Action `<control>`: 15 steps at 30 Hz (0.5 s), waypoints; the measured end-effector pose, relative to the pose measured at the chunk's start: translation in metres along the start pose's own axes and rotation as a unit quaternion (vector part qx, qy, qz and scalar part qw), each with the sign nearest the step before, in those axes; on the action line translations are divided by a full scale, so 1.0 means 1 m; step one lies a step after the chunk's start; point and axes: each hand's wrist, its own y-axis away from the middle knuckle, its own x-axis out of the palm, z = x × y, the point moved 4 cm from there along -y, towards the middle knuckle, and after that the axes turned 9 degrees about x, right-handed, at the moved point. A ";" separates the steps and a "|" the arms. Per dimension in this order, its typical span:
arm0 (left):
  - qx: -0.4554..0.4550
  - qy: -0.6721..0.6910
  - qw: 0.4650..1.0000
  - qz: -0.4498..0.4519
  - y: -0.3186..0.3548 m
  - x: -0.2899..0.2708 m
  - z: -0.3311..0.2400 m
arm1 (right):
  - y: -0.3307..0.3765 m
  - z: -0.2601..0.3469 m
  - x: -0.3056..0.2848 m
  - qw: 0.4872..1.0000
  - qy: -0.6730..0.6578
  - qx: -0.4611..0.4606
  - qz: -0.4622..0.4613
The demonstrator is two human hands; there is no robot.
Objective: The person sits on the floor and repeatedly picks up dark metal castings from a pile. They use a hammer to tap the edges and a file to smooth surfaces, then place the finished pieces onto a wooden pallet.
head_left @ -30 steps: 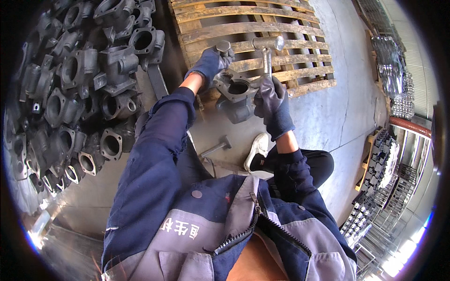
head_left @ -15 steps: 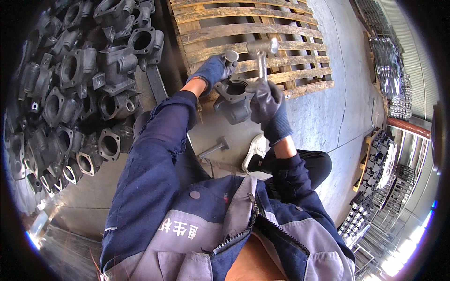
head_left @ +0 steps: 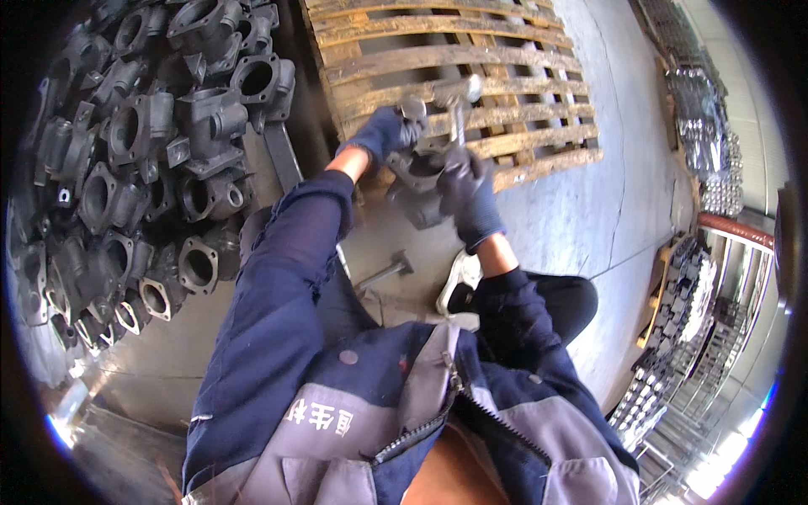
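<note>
In dark gloves, my left hand (head_left: 379,136) grips a metal punch-like tool (head_left: 412,108) with a round, flat top; its lower end is hidden. My right hand (head_left: 467,189) is wrapped round the handle of a hammer (head_left: 458,91), whose blurred metal head is up near the round top, to its right. Below both hands a dark grey metal casting (head_left: 417,200) with a round opening leans at the near edge of the wooden pallet (head_left: 446,55). My fingers partly cover its flange.
Many similar castings (head_left: 130,130) are piled at the left beside a metal bar (head_left: 280,151). A second hammer-shaped tool (head_left: 389,273) lies on the floor by my shoe (head_left: 459,282). Stacked metal parts (head_left: 673,311) stand at the far right.
My right hand and the hammer have moved left, bringing the hammer head closer to the tool in my left hand. My left hand has barely shifted.
</note>
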 end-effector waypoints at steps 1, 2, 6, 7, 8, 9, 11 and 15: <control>0.000 0.062 0.997 0.040 0.004 0.008 -0.006 | 0.003 0.013 -0.013 0.976 -0.102 0.163 0.100; -0.007 0.120 0.989 0.082 0.009 0.021 -0.014 | -0.006 0.022 -0.019 0.989 -0.079 0.089 0.089; 0.253 -0.224 0.940 0.052 0.006 -0.004 -0.042 | 0.000 0.072 -0.025 0.983 -0.123 0.068 0.114; 0.266 -0.256 0.929 0.033 0.006 -0.006 -0.041 | 0.002 0.074 -0.024 0.977 -0.138 0.102 0.126; 0.221 -0.228 0.948 -0.026 0.007 0.008 -0.032 | 0.002 0.062 -0.031 0.984 -0.123 0.035 0.125; 0.208 -0.284 0.935 -0.037 0.011 0.009 -0.032 | 0.003 0.057 -0.030 0.982 -0.124 0.062 0.126; 0.180 -0.392 0.901 -0.053 0.016 0.013 -0.031 | 0.009 0.050 -0.029 0.977 -0.125 0.117 0.127; 0.122 -0.708 0.692 -0.077 0.032 0.065 -0.025 | 0.013 0.039 -0.029 0.971 -0.143 0.152 0.115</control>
